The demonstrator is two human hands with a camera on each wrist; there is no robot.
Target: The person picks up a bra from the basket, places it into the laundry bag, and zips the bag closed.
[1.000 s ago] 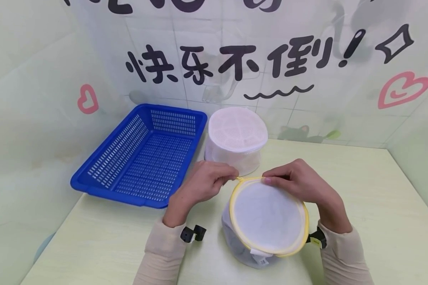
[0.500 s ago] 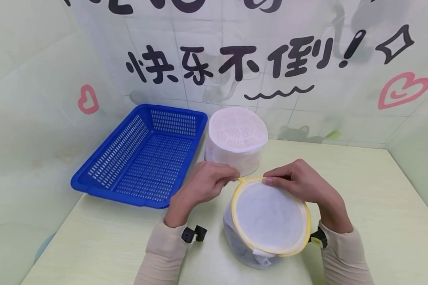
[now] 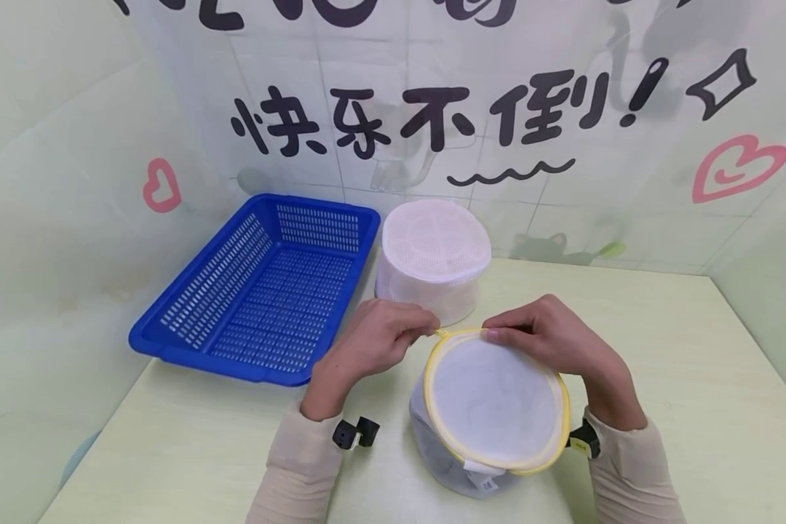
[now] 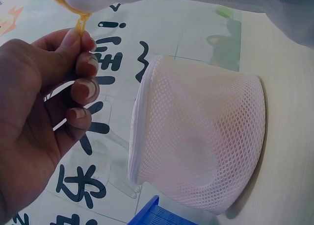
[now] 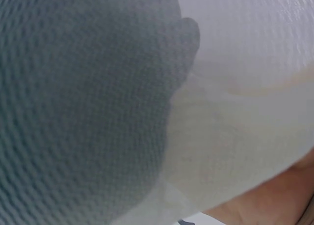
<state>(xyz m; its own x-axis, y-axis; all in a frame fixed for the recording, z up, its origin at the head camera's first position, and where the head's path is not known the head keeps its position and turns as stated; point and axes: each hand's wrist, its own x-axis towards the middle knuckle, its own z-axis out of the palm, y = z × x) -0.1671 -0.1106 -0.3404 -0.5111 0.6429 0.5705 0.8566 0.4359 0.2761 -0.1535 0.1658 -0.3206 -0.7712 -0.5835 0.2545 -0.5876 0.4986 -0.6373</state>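
A round grey mesh laundry bag with a yellow zipped rim stands on the table in the head view, its lid tilted toward me and a white tag hanging at its near side. My left hand pinches the yellow zipper pull at the far left of the rim, between thumb and forefinger. Beside it, my right hand pinches the rim between thumb and fingers. The bag's mesh fills most of the right wrist view, with a dark shape showing through; that hand's fingertips are hidden there.
Behind the bag stands a white mesh laundry bag, upright with its lid on top. A blue slotted plastic basket lies to the left on the pale table. A printed curtain borders the back and sides.
Early on, the grey laundry bag shifts very slightly to the right. Both hands keep the same hold at its rim, almost still.
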